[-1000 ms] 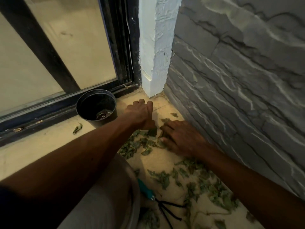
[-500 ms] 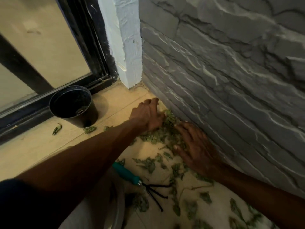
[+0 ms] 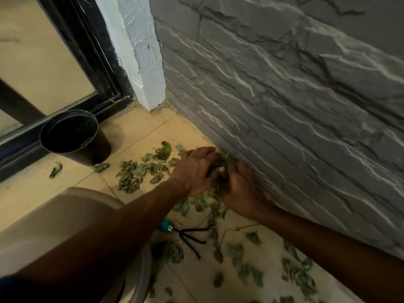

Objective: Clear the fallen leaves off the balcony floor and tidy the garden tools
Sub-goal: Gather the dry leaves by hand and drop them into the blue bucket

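Green leaves [image 3: 131,176], black pot [image 3: 74,138]

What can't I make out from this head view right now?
Head view:
1. Teal-handled black hand rake: handle mostly hidden behind the left forearm.
2. Green leaf bunch: amount hidden between left hand and right hand.
3. Round black plastic pot: inside too dark to read.

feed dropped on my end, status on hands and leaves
Left hand and right hand both grip a bunch of leaves by the wall. Loose leaves across the floor. Rake untouched, pot stands apart.
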A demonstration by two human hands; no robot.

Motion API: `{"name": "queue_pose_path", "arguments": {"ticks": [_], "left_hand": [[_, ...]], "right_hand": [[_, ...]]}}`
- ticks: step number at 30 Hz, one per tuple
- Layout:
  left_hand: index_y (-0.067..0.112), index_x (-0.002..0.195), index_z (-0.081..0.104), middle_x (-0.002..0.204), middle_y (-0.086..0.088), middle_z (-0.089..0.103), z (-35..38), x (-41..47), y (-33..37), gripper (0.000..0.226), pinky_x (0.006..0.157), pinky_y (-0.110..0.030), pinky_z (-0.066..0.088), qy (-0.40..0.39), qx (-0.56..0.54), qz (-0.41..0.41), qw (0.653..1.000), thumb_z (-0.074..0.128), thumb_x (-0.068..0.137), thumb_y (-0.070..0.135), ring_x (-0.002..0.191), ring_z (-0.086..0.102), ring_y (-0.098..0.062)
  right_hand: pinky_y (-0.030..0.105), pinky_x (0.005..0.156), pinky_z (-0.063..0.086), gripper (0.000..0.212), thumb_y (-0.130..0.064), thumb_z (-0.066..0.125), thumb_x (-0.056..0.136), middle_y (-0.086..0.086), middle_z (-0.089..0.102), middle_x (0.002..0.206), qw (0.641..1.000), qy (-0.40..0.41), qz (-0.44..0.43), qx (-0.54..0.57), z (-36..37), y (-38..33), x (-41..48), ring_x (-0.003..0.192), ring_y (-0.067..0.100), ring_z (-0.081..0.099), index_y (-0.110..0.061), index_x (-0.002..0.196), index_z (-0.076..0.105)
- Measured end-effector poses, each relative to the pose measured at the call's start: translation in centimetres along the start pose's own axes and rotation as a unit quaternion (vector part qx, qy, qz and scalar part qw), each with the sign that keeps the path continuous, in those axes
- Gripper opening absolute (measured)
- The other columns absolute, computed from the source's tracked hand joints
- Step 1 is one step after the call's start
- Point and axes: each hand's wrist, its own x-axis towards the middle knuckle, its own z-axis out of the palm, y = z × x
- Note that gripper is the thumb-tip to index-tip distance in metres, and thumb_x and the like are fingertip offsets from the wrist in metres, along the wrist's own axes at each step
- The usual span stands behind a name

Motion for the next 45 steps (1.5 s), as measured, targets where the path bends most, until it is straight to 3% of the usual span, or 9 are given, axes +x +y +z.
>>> {"name": "queue_pose_path", "arguments": {"ticks": [5,9,14,18,22,28,36,41,45], "left_hand": [[0.025,0.148,0.044,0.167,-0.008,0.028,-0.8,-2.1,-0.6,0.059,0.123,-0.062,0.015,0.170,-0.085,-0.252,0.949,0.028,0.105,0.062,0.154,0.025,-0.027],[0.021,0.155,0.032,0.172,-0.014,0.012,-1.5,-2.2,-4.4,0.069,0.123,-0.065,0.006,0.125,-0.042,-0.343,0.930,0.027,0.103,0.067,0.158,0.009,-0.036],[0.018,0.154,0.035,0.155,-0.015,0.044,-1.5,-3.1,-4.5,0.075,0.115,-0.057,0.039,0.099,-0.149,-0.245,0.953,0.025,0.100,0.068,0.141,0.043,-0.032],[0.025,0.155,0.034,0.151,-0.005,0.053,-1.0,-4.8,-2.2,0.055,0.110,-0.047,0.044,0.156,-0.206,-0.159,0.953,0.034,0.108,0.054,0.131,0.055,-0.024],[0.025,0.153,0.034,0.162,-0.011,0.036,-1.4,-5.0,-4.4,0.065,0.121,-0.065,0.020,0.192,-0.109,-0.301,0.928,0.029,0.103,0.065,0.148,0.035,-0.032],[0.023,0.158,0.028,0.173,-0.014,-0.001,-1.2,-6.0,-5.6,0.072,0.121,-0.072,0.001,0.134,-0.134,-0.484,0.855,0.040,0.101,0.064,0.158,-0.005,-0.041],[0.027,0.154,0.030,0.161,-0.006,0.039,0.5,-5.2,-0.4,0.064,0.119,-0.064,0.028,0.192,-0.192,-0.257,0.928,0.031,0.101,0.063,0.144,0.042,-0.027],[0.027,0.155,0.031,0.167,-0.005,0.031,-3.3,-2.4,-5.0,0.059,0.122,-0.066,0.011,0.171,-0.078,-0.205,0.961,0.032,0.104,0.057,0.150,0.035,-0.027],[0.021,0.150,0.041,0.157,-0.012,0.044,-4.4,0.2,-6.2,0.046,0.117,-0.050,0.037,-0.003,-0.065,-0.077,0.995,0.042,0.106,0.032,0.143,0.045,-0.032]], "right_hand": [[0.038,0.104,0.046,0.055,-0.020,0.055,0.095,0.004,0.047,0.137,0.996,0.049,-0.049,0.063,-0.6,-0.7,0.7,0.125,0.024,0.048,-0.022,0.149,0.044],[0.043,0.112,0.041,0.069,-0.028,0.058,0.096,0.012,0.037,0.147,0.999,0.023,-0.001,-0.033,-0.9,-1.1,1.8,0.138,0.031,0.037,-0.015,0.157,0.029],[0.042,0.121,0.031,0.076,-0.014,0.054,0.094,0.003,0.036,0.160,0.993,-0.067,-0.073,0.057,-0.6,-2.1,3.1,0.149,0.026,0.027,-0.029,0.161,0.022],[0.040,0.111,0.043,0.063,-0.006,0.052,0.093,-0.002,0.048,0.145,0.984,0.033,-0.089,0.148,-0.8,-2.1,2.1,0.133,0.020,0.046,-0.036,0.148,0.040],[0.042,0.107,0.045,0.055,-0.033,0.060,0.097,0.002,0.041,0.148,0.995,0.070,0.009,0.072,-1.1,-1.2,0.1,0.136,0.026,0.045,-0.029,0.148,0.040],[0.047,0.118,0.033,0.119,-0.071,0.070,0.080,0.016,0.004,0.167,0.976,-0.132,0.163,-0.050,-1.7,0.7,-2.6,0.153,0.039,0.018,-0.019,0.162,0.002],[0.037,0.086,0.056,0.059,-0.033,0.068,0.085,-0.005,0.055,0.125,0.978,0.036,0.042,0.203,0.2,-3.4,1.8,0.104,0.014,0.061,-0.039,0.139,0.045],[0.048,0.105,0.047,0.052,-0.028,0.061,0.094,0.002,0.046,0.140,0.984,0.085,-0.077,0.139,-1.0,-4.0,5.8,0.128,0.024,0.050,-0.030,0.143,0.045],[0.052,0.122,0.026,0.070,-0.044,0.050,0.102,0.007,0.028,0.165,0.997,-0.007,-0.059,0.053,1.2,-4.0,7.4,0.151,0.030,0.026,-0.023,0.162,0.020]]}}
